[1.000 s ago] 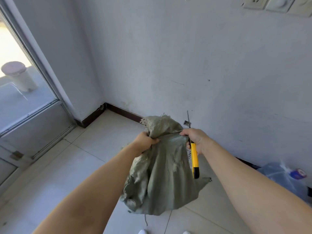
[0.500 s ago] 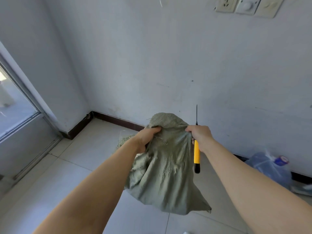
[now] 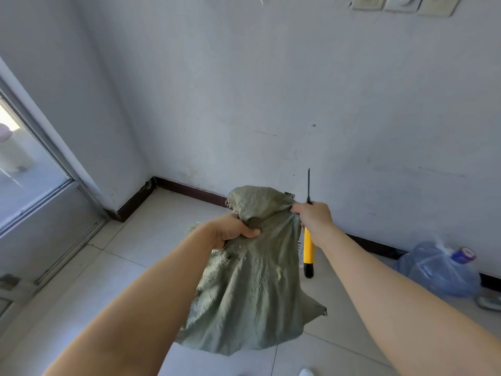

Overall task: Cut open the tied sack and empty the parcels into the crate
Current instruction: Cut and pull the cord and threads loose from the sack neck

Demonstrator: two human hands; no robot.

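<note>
Sack [image 3: 252,280], green woven, held up off the tiled floor [image 3: 108,280] near the wall [image 3: 271,90], hanging limp; contents hidden. Gripped at a bunched fold near the top by left hand [image 3: 233,230], fingers curled tight into the cloth. Pinched at the upper edge by right hand [image 3: 314,221], also clasping yellow-handled knife [image 3: 309,251], blade pointing up. At right, against the wall, blue water jug [image 3: 439,270] on its side; fill unclear.

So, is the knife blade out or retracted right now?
Out: the thin dark blade sticks up well above the right hand, which grips the yellow knife and a fold of the sack.
</note>
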